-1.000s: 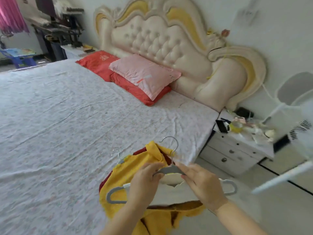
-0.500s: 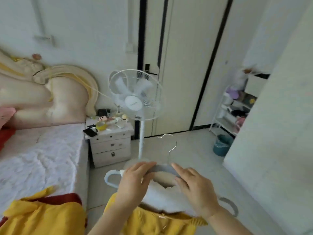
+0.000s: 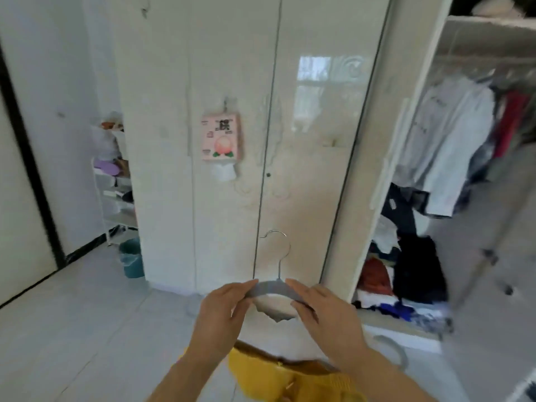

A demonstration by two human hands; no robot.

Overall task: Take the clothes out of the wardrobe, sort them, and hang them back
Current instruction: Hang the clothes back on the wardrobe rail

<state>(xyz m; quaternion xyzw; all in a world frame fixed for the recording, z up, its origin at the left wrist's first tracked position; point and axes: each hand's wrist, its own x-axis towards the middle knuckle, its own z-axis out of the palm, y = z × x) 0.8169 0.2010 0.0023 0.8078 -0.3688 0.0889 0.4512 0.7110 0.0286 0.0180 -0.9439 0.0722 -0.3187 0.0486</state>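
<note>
The left hand (image 3: 223, 317) and right hand (image 3: 327, 317), each grip grasping the grey hanger (image 3: 271, 287), are holding it level: long axis running 9 to 3 o'clock, hook (image 3: 285, 246) pointing 12.

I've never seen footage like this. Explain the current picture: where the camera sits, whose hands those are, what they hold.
No machine here. One wide-angle camera sits on a person's head, looking forward and down, so the arms at the bottom are the wearer's own. The left hand and right hand each pinch the grey top of a hanger, hook upward. A white and yellow garment hangs from it. Ahead stands a wardrobe, its right part open, with clothes hanging and a pile below.
</note>
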